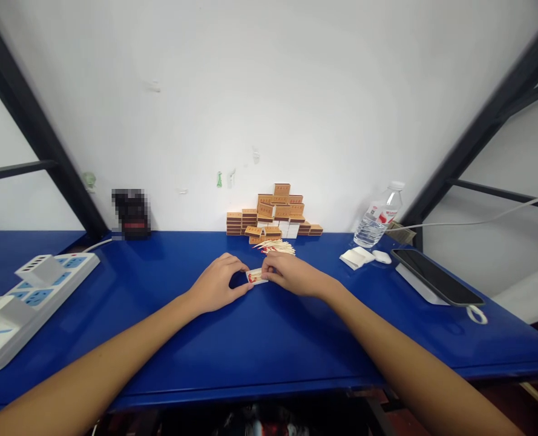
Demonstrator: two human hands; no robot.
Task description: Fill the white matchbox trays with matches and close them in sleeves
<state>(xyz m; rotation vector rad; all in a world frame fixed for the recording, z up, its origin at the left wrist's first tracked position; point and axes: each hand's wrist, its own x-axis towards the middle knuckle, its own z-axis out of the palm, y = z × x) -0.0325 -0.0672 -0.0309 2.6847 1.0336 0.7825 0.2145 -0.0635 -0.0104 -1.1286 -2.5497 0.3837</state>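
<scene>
A small white matchbox tray [256, 282] with red-tipped matches [255, 275] in it lies on the blue table in front of me. My left hand [219, 281] grips the tray's left end between thumb and fingers. At the tray's right end, my right hand [290, 272] has its fingers pinched together over the matches; whether a match is between them is hidden. Just behind that hand lies a loose pile of matches [278, 246]. Farther back, brown matchboxes [281, 211] are stacked against the wall, with several white trays [288, 229] among them.
On the left rests a white power strip [80, 261] with plugs in it. A dark, pixelated object [132, 213] stands by the wall. To the right are a water bottle [377, 218], a white earphone case [382, 257], a small white box [356, 258] and a phone [436, 277].
</scene>
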